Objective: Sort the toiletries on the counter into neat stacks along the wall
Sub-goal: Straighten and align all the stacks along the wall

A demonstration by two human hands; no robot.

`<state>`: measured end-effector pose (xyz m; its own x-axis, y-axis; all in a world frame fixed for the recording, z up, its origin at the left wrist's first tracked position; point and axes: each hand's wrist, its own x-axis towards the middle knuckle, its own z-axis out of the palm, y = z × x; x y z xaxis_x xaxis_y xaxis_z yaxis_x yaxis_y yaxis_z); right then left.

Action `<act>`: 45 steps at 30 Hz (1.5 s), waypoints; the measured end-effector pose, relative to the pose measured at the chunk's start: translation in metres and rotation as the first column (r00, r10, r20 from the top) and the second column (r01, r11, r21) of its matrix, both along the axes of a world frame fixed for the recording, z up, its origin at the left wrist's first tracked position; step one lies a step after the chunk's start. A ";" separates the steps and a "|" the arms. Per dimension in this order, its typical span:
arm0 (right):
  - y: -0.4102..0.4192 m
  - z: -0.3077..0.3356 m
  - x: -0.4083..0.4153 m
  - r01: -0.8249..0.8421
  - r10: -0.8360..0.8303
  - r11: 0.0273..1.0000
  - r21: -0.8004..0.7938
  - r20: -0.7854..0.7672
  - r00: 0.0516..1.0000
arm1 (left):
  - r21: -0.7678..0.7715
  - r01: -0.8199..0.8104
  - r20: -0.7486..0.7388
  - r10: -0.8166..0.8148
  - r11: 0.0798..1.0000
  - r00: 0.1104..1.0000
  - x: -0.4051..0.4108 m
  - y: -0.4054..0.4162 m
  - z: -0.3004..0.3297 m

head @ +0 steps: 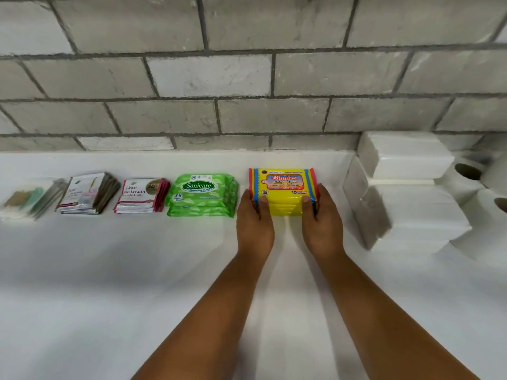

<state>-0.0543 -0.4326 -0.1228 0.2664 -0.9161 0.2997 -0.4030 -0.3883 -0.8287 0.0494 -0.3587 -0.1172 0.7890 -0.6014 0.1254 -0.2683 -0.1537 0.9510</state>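
- Both hands on the yellow wipes stack point(284, 192): left hand point(255, 223) cups its left end, right hand point(323, 223) its right end. Thumbs lie over the near top edge, fingers run up the short sides.
- Grip state: each hand narrowed onto the stack, pressing in from opp. sides; neither hand free. Stack sits on the counter point(137, 270), not lifted as far as I can tell.
- Key relation: stack lies directly btwn the palms, just ahead of the wrists. Its long axis runs left-right, parallel to the wall point(247, 78), so the hands hold the two short ends. Both hands equally near; no clear lead hand.
- A strip of bare counter shows beyond the fingertips, btwn stack and wall.
- Left of the left hand: green wipes point(203, 194), near but apart; further left, red sachets point(141, 196), silver sachets point(87, 193), then a blurred clear pack point(22, 200).
- Right of the right hand: white tissue packs point(403, 187), then paper rolls point(482, 176).
- Judgement: squaring-up step, task looks close to done. Next prob. a small nudge to line the stack up w/ the row, then let go. Risk: uneven push skews the top pack.
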 end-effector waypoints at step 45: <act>0.100 0.087 -0.111 -0.118 -0.058 0.873 0.474 0.341 0.938 | 0.116 0.369 -0.205 -0.341 0.922 0.917 -0.081 0.071 0.064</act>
<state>-0.1657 -0.3324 -0.0357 0.2608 -0.9602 -0.1001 -0.0632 0.0865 -0.9943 -0.0312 -0.2878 -0.0535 0.5206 -0.8467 -0.1099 -0.1609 -0.2237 0.9613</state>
